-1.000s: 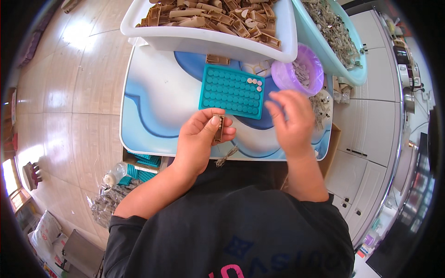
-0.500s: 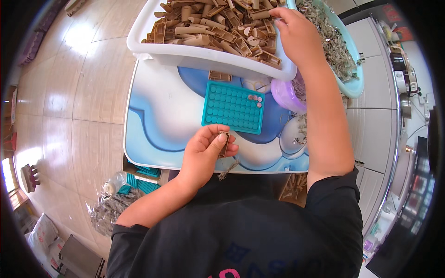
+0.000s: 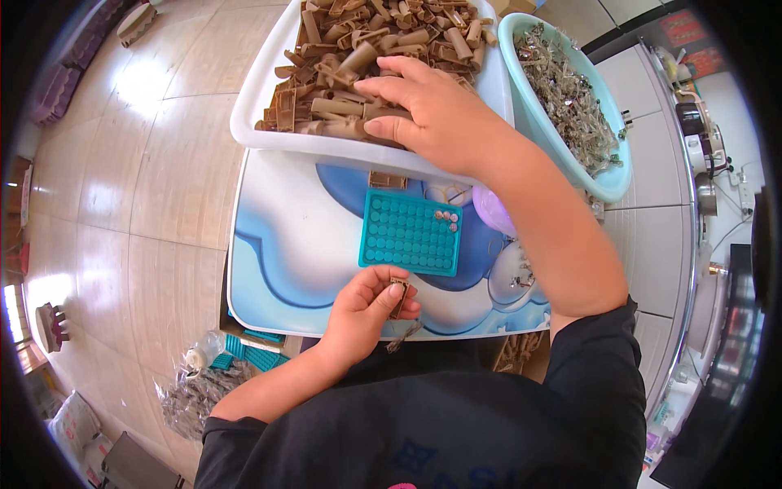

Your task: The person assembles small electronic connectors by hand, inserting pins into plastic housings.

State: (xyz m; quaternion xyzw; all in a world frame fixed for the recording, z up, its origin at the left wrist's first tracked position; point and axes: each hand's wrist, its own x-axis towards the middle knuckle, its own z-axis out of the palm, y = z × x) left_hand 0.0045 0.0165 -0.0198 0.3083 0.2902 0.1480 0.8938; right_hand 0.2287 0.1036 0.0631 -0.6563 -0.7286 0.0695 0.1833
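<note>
Your table (image 3: 277, 244) has a blue and white top, and at its far edge sits a white tub (image 3: 269, 122) heaped with brown plastic pieces (image 3: 350, 49) lying every way. To the right of the tub stands a pale green basin (image 3: 562, 155) full of small grey metal parts (image 3: 570, 106). Nearer you, on the table, lies a teal tray (image 3: 407, 236) of round pockets; only a few pockets at its far right corner hold small caps, the rest are bare.

Your right hand (image 3: 432, 114) reaches into the tub, palm down, fingers spread flat on the brown pieces; whether it grips one you cannot tell. Your left hand (image 3: 366, 306) is at the near table edge, just near of the tray, pinching a small brown piece (image 3: 399, 295) between thumb and fingertips. The piece's long axis runs roughly near to far.
</note>
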